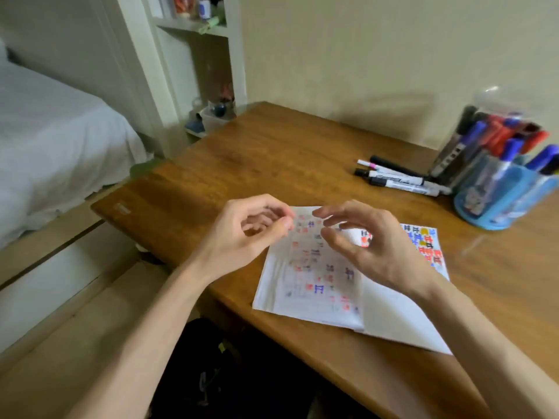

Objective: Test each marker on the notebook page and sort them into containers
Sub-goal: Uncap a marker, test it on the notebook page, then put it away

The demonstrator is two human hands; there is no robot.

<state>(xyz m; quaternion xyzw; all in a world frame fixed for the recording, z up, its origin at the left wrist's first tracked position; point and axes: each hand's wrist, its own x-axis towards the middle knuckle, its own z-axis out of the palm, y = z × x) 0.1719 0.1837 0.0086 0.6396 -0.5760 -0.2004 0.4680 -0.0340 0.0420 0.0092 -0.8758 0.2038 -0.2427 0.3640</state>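
An open notebook (314, 285) lies on the wooden desk (242, 164), its pages covered with small red, blue and black test marks. Both my hands hover over it and hold no marker. My left hand (251, 234) has loosely curled fingers, with thumb and fingertips close to the page's upper left corner; contact with the paper is unclear. My right hand (366, 249) is spread above the middle of the notebook with relaxed, curved fingers. Several loose markers (399, 176) lie at the far right, beside a clear container (484, 137) and a blue container (496, 198), both holding markers.
The desk stands against a cream wall, with its left edge open to the floor. A bed (51, 140) with white sheets is at the left. White shelves (196, 28) with small items stand behind the desk's far left corner. A dark bag (211, 373) sits under the desk's near edge.
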